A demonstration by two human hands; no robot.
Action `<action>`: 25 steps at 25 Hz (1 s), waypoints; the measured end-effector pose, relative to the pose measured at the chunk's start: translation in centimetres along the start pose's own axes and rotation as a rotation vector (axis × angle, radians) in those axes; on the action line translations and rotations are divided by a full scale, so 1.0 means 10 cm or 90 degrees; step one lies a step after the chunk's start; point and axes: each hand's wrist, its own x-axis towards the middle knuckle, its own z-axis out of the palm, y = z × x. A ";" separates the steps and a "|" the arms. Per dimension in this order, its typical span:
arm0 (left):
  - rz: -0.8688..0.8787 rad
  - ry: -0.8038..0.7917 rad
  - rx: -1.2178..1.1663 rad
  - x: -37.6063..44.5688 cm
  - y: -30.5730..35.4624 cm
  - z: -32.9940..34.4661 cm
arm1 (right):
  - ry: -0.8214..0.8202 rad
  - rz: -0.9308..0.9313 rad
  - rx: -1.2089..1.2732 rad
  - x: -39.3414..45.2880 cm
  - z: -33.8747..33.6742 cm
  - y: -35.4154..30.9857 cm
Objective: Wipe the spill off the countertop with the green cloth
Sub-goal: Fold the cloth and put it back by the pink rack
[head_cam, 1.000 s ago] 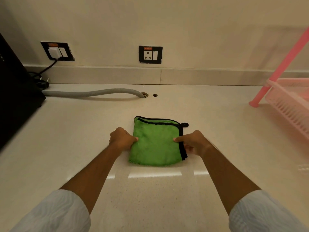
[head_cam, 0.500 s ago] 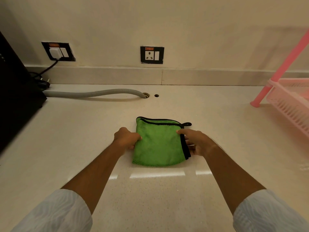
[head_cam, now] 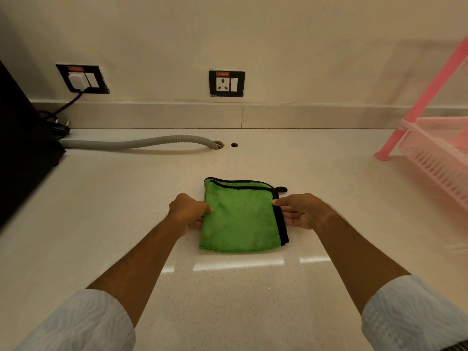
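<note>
A folded green cloth (head_cam: 240, 216) with black trim lies flat on the cream countertop (head_cam: 126, 198), in the middle of the view. My left hand (head_cam: 187, 211) pinches the cloth's left edge, thumb on top and fingers tucked under. At the cloth's right edge is my right hand (head_cam: 301, 211), its fingers apart and its fingertips touching the black trim. No spill shows on the counter around the cloth.
A grey corrugated hose (head_cam: 136, 143) runs along the back into a hole in the counter. A black appliance (head_cam: 22, 148) stands at the left. A pink dish rack (head_cam: 440, 148) stands at the right. Two wall sockets (head_cam: 226, 83) sit above the backsplash.
The cloth has shifted slightly to the right and away from me. My right hand's fingers have opened out along the trimmed edge. My left hand keeps its pinch.
</note>
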 end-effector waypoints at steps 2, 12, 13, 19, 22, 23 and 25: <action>0.002 0.003 -0.010 0.00 0.00 0.00 | 0.023 -0.009 -0.028 -0.01 0.01 0.00; -0.006 -0.011 -0.008 0.01 0.02 -0.02 | 0.025 -0.035 -0.116 -0.02 0.19 -0.02; -0.006 -0.013 -0.009 0.02 0.02 -0.02 | 0.032 -0.046 -0.112 -0.01 0.22 -0.01; 0.003 -0.007 -0.013 0.00 0.02 -0.05 | 0.047 -0.026 -0.128 0.02 0.23 0.00; -0.003 -0.012 -0.026 -0.01 0.03 -0.07 | 0.030 -0.008 -0.129 -0.02 0.13 -0.04; -0.004 -0.014 -0.029 -0.01 0.03 -0.08 | 0.023 0.000 -0.127 -0.03 0.10 -0.05; -0.007 -0.016 -0.034 -0.01 0.03 -0.07 | 0.015 0.005 -0.131 -0.06 0.05 -0.06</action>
